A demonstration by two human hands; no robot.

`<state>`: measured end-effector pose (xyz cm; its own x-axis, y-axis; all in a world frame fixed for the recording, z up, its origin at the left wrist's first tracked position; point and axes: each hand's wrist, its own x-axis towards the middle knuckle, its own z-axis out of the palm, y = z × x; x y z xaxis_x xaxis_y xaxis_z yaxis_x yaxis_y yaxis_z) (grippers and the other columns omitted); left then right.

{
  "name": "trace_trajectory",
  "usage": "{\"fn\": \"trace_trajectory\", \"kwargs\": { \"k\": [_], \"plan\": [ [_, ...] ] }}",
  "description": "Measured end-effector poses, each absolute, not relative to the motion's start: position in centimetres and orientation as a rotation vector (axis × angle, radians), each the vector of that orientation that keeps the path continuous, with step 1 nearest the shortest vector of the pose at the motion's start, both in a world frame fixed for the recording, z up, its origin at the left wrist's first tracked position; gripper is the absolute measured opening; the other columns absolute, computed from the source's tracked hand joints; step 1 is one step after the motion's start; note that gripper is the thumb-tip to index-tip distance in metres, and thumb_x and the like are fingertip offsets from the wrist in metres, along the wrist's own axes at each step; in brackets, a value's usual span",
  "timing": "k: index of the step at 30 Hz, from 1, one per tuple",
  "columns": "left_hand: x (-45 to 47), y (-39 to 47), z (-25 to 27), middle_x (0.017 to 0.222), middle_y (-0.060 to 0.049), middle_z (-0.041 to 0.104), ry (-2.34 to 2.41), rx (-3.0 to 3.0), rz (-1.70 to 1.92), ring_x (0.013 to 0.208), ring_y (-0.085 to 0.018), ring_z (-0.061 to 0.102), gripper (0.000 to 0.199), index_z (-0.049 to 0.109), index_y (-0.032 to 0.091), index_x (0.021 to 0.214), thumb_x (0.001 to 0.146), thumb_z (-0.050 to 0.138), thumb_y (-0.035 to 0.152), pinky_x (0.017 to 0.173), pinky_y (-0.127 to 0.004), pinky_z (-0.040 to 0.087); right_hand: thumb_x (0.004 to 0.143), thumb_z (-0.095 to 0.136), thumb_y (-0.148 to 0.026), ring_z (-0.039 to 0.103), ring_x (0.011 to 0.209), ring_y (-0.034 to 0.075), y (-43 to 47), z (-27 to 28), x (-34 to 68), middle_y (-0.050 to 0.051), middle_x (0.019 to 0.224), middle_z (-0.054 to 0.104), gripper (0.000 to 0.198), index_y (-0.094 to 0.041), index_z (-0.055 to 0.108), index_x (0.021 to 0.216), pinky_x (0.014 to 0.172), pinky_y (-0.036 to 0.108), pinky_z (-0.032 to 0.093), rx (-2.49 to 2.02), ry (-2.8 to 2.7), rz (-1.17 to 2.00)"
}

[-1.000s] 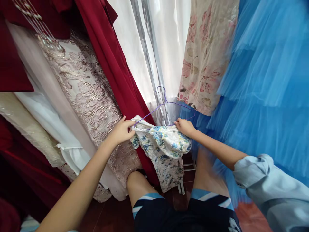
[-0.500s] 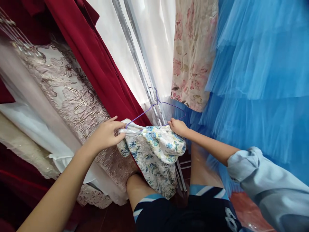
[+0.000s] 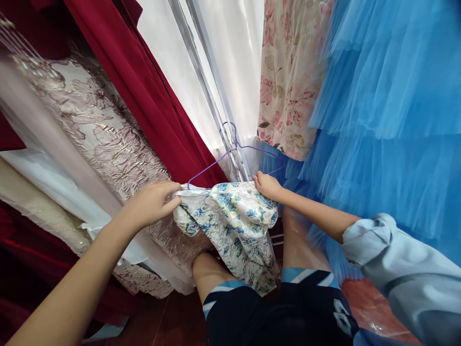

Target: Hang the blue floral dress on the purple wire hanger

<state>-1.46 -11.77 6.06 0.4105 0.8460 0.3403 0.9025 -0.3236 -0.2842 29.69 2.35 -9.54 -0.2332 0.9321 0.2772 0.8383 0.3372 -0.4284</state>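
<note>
A white dress with a blue and yellow floral pattern (image 3: pixel 230 226) hangs down between my hands, over my knees. My left hand (image 3: pixel 153 202) pinches its top edge at the left, thumb below and fingers above. At the right, my right hand (image 3: pixel 267 186) grips the same top edge with curled fingers. A thin purple hanger (image 3: pixel 212 166) is partly inside the dress opening; its left end dips behind the fabric and its right arm sticks out beyond my right hand. The hanger's hook stands up in front of a metal pole.
Grey metal rack poles (image 3: pixel 201 57) rise behind the hanger. Crowding the left are a dark red garment (image 3: pixel 144 91) and a pink brocade dress (image 3: pixel 122 154). On the right hang a pink floral garment (image 3: pixel 288 86) and a tiered blue tulle dress (image 3: pixel 389 120). Reddish plastic (image 3: pixel 374 307) lies low right.
The dress's left edge is drawn slightly tighter, and my left hand has shifted a little left. The hanger's right arm has moved slightly right, and the lower cloth has swung right.
</note>
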Motion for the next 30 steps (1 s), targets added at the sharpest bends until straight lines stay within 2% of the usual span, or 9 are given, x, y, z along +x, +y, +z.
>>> {"fn": "trace_trajectory", "kwargs": {
  "k": [4,7,13,17,19,21,25,27,30],
  "plan": [
    [-2.5,-9.7,6.1,0.118,-0.009,0.069,-1.534,-2.130,-0.035,0.109,-0.032,0.062,0.043,0.067,0.023,0.117,0.088,0.039,0.039,0.091,-0.044,0.048,0.104,0.034,-0.035,0.067,0.095,0.030,2.5,-9.9,29.8,0.019,0.100,0.070,0.033,-0.012,0.058,0.103,0.075,0.031,0.041,-1.440,-2.063,0.357],
    [-1.9,-7.8,6.2,0.123,-0.011,0.067,-1.550,-2.093,-0.054,0.114,-0.033,0.059,0.046,0.061,0.022,0.127,0.092,0.035,0.035,0.094,-0.045,0.047,0.102,0.039,-0.033,0.066,0.090,0.026,3.0,-10.1,29.9,0.017,0.096,0.071,0.030,-0.013,0.060,0.094,0.071,0.029,0.039,-1.380,-2.016,0.433],
    [3.6,-3.5,4.8,0.130,-0.011,0.063,-1.492,-2.296,-0.425,0.120,-0.027,0.058,0.041,0.057,0.018,0.128,0.094,0.037,0.029,0.102,-0.039,0.044,0.097,0.045,-0.030,0.059,0.074,0.018,3.1,-10.3,29.3,0.008,0.079,0.067,0.029,-0.015,0.057,0.076,0.064,0.025,0.035,-1.284,-1.978,0.525],
    [5.7,-1.3,2.4,0.118,-0.012,0.066,-1.528,-2.330,-0.647,0.107,-0.027,0.063,0.029,0.056,0.018,0.116,0.093,0.041,0.028,0.090,-0.037,0.048,0.097,0.041,-0.034,0.051,0.064,0.014,2.5,-10.6,29.8,0.002,0.067,0.058,0.034,-0.015,0.055,0.073,0.060,0.024,0.035,-1.214,-1.963,0.593],
    [5.7,-0.9,1.2,0.107,-0.011,0.067,-1.610,-2.245,-0.728,0.095,-0.027,0.065,0.027,0.053,0.019,0.115,0.092,0.047,0.032,0.079,-0.035,0.049,0.094,0.044,-0.039,0.048,0.062,0.014,2.4,-10.7,30.9,0.000,0.066,0.056,0.031,-0.015,0.057,0.079,0.059,0.024,0.036,-1.111,-1.916,0.671],
    [5.2,-0.9,0.3,0.100,-0.009,0.068,-1.658,-2.154,-0.762,0.087,-0.026,0.065,0.029,0.051,0.021,0.116,0.092,0.049,0.036,0.072,-0.033,0.047,0.087,0.054,-0.044,0.049,0.063,0.014,2.4,-10.6,32.9,0.000,0.073,0.058,0.031,-0.015,0.060,0.095,0.060,0.024,0.038,-0.941,-1.857,0.765],
    [4.5,-1.4,-0.3,0.095,-0.007,0.067,-1.594,-2.106,-0.669,0.083,-0.025,0.064,0.023,0.056,0.024,0.107,0.095,0.044,0.039,0.072,-0.031,0.044,0.068,0.074,-0.040,0.057,0.077,0.018,3.1,-9.3,38.3,0.002,0.092,0.064,0.069,-0.017,0.050,0.129,0.070,0.026,0.045,-0.737,-1.837,0.838],
    [4.6,-1.7,-0.1,0.092,-0.007,0.067,-1.574,-2.103,-0.620,0.081,-0.024,0.063,0.026,0.059,0.023,0.100,0.096,0.043,0.042,0.073,-0.031,0.044,0.064,0.074,-0.030,0.060,0.089,0.020,3.8,-8.4,40.8,0.007,0.108,0.064,0.077,-0.017,0.046,0.134,0.078,0.028,0.047,-0.788,-1.793,0.683],
    [5.1,-2.1,0.0,0.088,-0.007,0.067,-1.590,-2.116,-0.598,0.080,-0.023,0.063,0.032,0.062,0.023,0.098,0.096,0.040,0.045,0.073,-0.030,0.044,0.066,0.067,-0.021,0.060,0.083,0.020,5.1,-7.4,42.6,0.009,0.107,0.066,0.079,-0.014,0.042,0.141,0.076,0.029,0.046,-1.069,-1.655,0.417]
  ]
}}
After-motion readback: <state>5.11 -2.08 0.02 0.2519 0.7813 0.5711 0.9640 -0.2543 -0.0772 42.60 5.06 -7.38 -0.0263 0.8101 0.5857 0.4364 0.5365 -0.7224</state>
